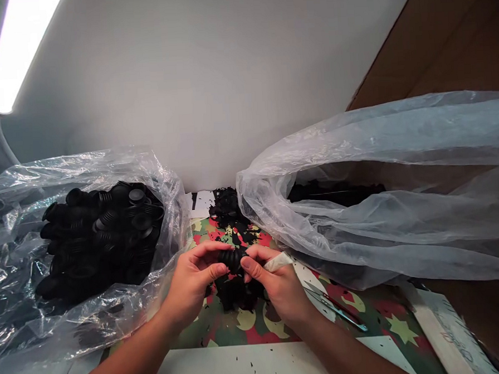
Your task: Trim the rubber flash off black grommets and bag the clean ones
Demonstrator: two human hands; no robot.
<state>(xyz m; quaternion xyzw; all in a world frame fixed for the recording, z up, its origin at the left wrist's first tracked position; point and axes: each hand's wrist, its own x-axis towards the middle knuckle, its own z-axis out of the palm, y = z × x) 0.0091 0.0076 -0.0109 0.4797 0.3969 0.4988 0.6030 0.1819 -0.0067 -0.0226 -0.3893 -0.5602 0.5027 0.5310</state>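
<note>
A small black ribbed rubber part is held between both hands above a camouflage-patterned mat. My left hand grips it from the left, fingers curled round it. My right hand pinches its right end; one finger is wrapped in white tape. Under the hands lies a heap of black rubber trimmings.
A clear plastic bag at the left holds several black ribbed rubber parts. A large clear bag at the right has dark parts deep inside. A thin metal tool lies on the mat at the right. More black scraps sit by the wall.
</note>
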